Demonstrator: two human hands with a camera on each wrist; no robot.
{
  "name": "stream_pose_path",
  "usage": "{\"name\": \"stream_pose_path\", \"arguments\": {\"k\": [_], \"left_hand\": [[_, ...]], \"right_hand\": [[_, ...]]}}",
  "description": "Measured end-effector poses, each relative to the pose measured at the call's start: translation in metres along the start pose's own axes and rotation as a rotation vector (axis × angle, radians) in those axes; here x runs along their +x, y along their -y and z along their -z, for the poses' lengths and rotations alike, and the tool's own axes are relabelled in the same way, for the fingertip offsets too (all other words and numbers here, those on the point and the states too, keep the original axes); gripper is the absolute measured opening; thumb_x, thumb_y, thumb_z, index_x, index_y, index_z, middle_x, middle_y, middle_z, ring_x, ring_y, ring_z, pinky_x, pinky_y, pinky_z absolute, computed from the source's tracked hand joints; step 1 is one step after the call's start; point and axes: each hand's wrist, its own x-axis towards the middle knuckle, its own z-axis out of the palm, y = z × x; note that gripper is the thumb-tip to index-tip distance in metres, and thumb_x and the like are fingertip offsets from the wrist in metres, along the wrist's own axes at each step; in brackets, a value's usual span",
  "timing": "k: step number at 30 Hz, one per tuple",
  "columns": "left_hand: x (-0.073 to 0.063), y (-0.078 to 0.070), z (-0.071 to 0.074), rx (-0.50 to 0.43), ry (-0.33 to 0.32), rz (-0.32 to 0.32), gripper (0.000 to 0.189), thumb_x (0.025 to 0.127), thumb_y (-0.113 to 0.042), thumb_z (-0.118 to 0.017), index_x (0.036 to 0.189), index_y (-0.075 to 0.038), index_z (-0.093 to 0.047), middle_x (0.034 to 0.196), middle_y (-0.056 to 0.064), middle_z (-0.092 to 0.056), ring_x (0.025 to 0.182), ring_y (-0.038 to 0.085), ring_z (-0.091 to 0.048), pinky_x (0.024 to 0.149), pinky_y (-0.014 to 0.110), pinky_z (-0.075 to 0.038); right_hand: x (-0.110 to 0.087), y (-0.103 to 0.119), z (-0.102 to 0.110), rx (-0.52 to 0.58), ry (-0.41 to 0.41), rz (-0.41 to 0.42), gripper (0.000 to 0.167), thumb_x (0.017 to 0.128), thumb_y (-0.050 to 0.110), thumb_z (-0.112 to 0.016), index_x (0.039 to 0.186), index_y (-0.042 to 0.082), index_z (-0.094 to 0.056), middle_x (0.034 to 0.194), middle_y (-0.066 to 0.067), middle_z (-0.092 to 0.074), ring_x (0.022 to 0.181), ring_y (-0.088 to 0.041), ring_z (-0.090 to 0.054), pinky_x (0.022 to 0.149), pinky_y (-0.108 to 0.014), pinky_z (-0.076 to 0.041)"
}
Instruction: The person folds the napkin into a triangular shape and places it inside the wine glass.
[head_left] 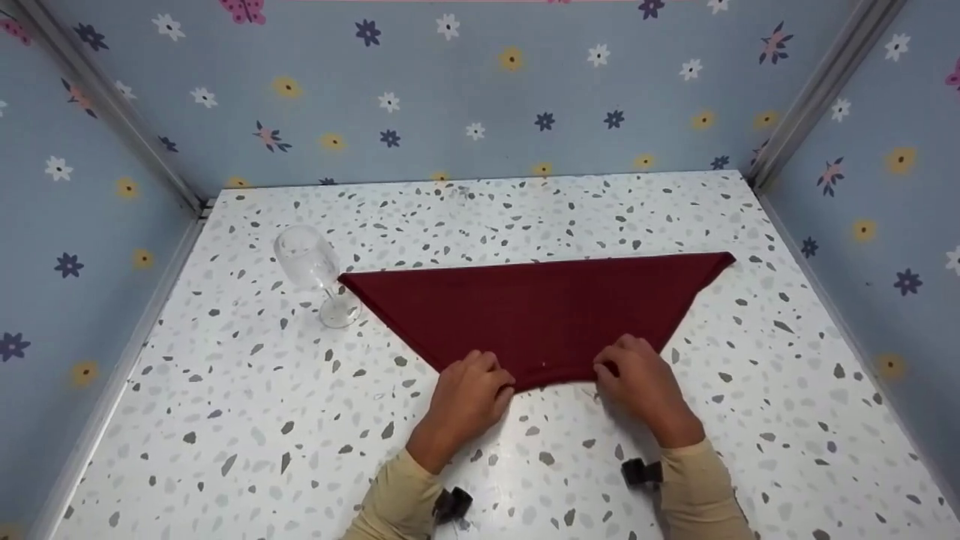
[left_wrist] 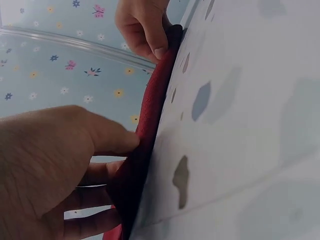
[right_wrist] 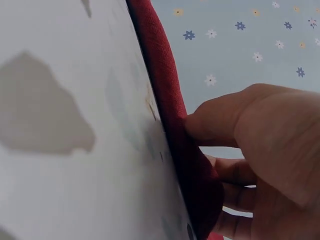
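Note:
A dark red cloth napkin [head_left: 525, 307] lies folded into a trapezoid, its long straight side at the back and its short side toward me. My left hand [head_left: 469, 394] pinches the left part of that near edge, thumb [left_wrist: 120, 140] in front and fingers behind. At the right part of the same edge, my right hand [head_left: 641, 382] pinches the cloth in a like way. Between the hands the edge looks thick and rounded. Left of the napkin a clear wine glass [head_left: 307, 259] has its foot close to the slanted left side.
The white speckled tabletop [head_left: 225, 390] spreads around the napkin. Blue flowered panels enclose it at the back [head_left: 420, 90], left [head_left: 67, 300] and right [head_left: 885, 225], with grey metal strips at the corners. Black wrist mounts sit beside both sleeves.

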Motion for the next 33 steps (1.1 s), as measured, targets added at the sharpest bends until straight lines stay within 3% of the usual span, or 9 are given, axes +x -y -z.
{"name": "stream_pose_path", "arguments": {"k": [6, 10, 18, 25, 33], "left_hand": [[-0.0008, 0.001, 0.002, -0.013, 0.035, 0.015, 0.013, 0.085, -0.022, -0.076, 0.096, -0.018, -0.081, 0.089, -0.002, -0.059, 0.081, 0.016, -0.054, 0.063, 0.031, -0.047], [-0.0009, 0.0013, 0.0021, 0.0, 0.017, 0.007, 0.01, 0.085, -0.019, -0.076, 0.093, -0.017, -0.081, 0.088, -0.001, -0.06, 0.08, 0.016, -0.054, 0.062, 0.032, -0.047], [-0.0004, -0.0021, -0.002, 0.068, -0.029, -0.011, 0.006, 0.086, -0.02, -0.076, 0.089, -0.017, -0.08, 0.086, -0.001, -0.06, 0.078, 0.017, -0.054, 0.059, 0.032, -0.047], [0.0002, -0.0018, -0.0016, 0.099, -0.02, -0.023, 0.007, 0.088, -0.02, -0.075, 0.092, -0.018, -0.08, 0.083, -0.001, -0.062, 0.077, 0.017, -0.055, 0.06, 0.031, -0.047], [-0.0002, -0.0031, 0.0012, 0.03, 0.006, 0.001, 0.009, 0.088, -0.015, -0.074, 0.094, -0.017, -0.081, 0.082, -0.001, -0.066, 0.075, 0.019, -0.058, 0.063, 0.031, -0.05]], "right_hand": [[-0.0019, -0.0012, 0.0045, 0.006, 0.049, 0.027, 0.016, 0.085, 0.017, -0.075, 0.098, 0.008, -0.078, 0.094, 0.001, -0.06, 0.089, -0.019, -0.053, 0.075, -0.037, -0.048], [-0.0027, -0.0016, 0.0035, -0.007, 0.061, 0.052, 0.023, 0.081, 0.014, -0.076, 0.103, 0.007, -0.077, 0.096, 0.0, -0.058, 0.089, -0.02, -0.051, 0.076, -0.038, -0.047], [-0.0014, -0.0044, 0.002, -0.007, 0.013, 0.084, 0.016, 0.084, 0.008, -0.075, 0.099, 0.006, -0.079, 0.101, -0.004, -0.06, 0.092, -0.022, -0.051, 0.075, -0.038, -0.047], [-0.0003, -0.0062, 0.0027, -0.008, 0.009, 0.124, 0.01, 0.089, 0.006, -0.073, 0.096, 0.004, -0.078, 0.1, -0.003, -0.063, 0.091, -0.022, -0.053, 0.077, -0.037, -0.048], [-0.001, -0.0073, 0.0031, -0.016, 0.009, 0.119, 0.012, 0.09, 0.0, -0.068, 0.097, 0.004, -0.077, 0.091, -0.004, -0.064, 0.085, -0.024, -0.055, 0.073, -0.038, -0.048]]}}
